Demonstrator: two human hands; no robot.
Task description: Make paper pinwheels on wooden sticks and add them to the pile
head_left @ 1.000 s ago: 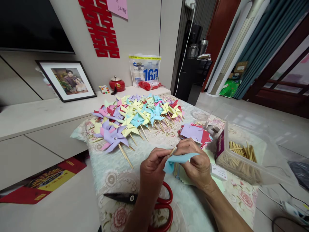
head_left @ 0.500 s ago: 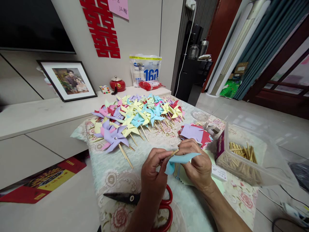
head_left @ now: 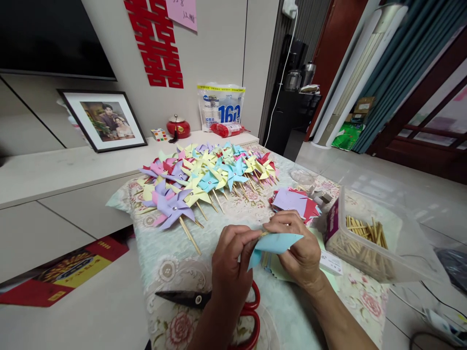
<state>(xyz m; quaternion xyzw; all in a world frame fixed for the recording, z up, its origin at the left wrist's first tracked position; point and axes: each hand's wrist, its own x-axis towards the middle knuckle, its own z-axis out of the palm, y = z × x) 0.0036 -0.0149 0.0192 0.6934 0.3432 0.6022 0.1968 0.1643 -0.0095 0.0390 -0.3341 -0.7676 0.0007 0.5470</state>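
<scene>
Over a flowered tablecloth (head_left: 155, 253) crowded with pinwheels (head_left: 208, 183), beside a pale cabinet (head_left: 69, 169), the left hand (head_left: 231, 257) and right hand (head_left: 302, 255) pinch blue paper (head_left: 277, 243).

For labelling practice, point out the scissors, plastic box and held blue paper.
Scissors (head_left: 198, 299), head view: the pivot.
Plastic box (head_left: 332, 221), head view: purple-labelled end wall.
Held blue paper (head_left: 279, 243), head view: long flap.

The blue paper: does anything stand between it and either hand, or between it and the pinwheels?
Nothing visible separates the left hand or right hand from the blue paper; both hold it directly, beside a wooden stick. Toward the pinwheels, only the left hand itself lies in between.
</scene>
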